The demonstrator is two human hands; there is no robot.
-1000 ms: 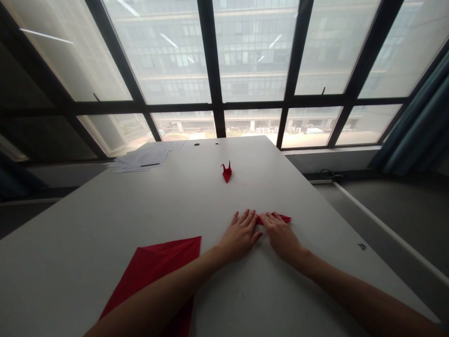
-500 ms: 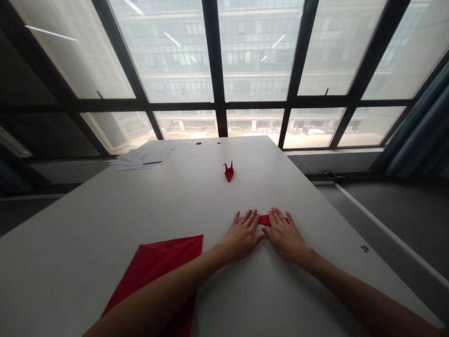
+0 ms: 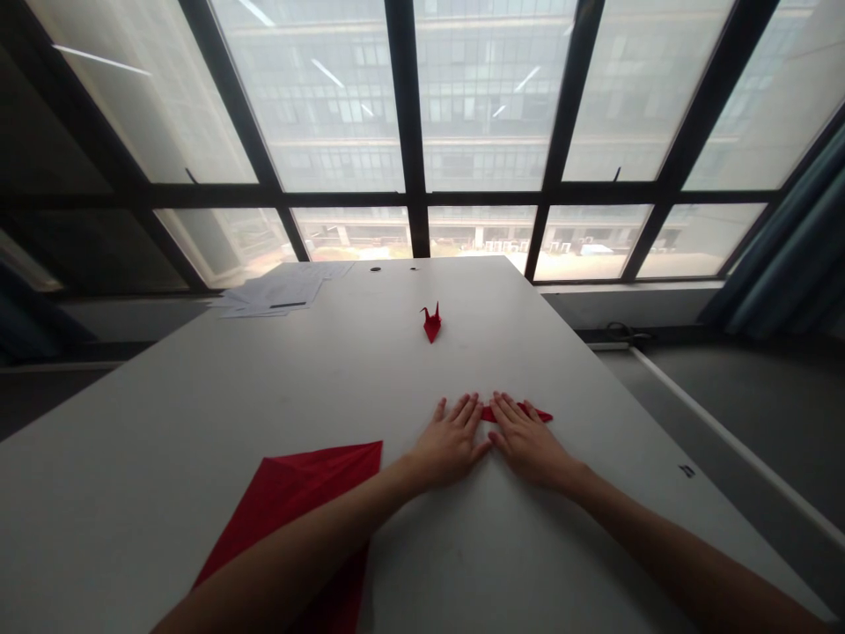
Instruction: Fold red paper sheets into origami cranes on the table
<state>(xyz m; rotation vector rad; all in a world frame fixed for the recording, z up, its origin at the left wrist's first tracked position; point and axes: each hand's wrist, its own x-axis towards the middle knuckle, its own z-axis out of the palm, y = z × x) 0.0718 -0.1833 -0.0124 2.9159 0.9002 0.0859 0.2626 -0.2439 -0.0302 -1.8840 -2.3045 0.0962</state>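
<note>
A narrow folded strip of red paper (image 3: 542, 416) lies flat on the white table (image 3: 330, 370), its pointed end showing to the right. My left hand (image 3: 450, 443) rests palm down with fingers spread over the strip's left part. Beside it my right hand (image 3: 525, 440) presses flat on the middle, fingers stretched out, the two thumbs close together. The hands hide much of the strip. Farther back stands a small red paper crane (image 3: 431, 324). A larger red sheet (image 3: 283, 493) lies at the front left, partly under my left forearm.
White papers (image 3: 277, 289) with a dark pen-like thing on them lie at the far left of the table. A small dark mark (image 3: 687, 471) is near the right edge. Windows (image 3: 481, 97) rise behind the table, and a blue curtain (image 3: 785, 238) hangs at the right.
My right hand has slid a little to the left along the strip, uncovering its right pointed end. My left hand has shifted slightly left.
</note>
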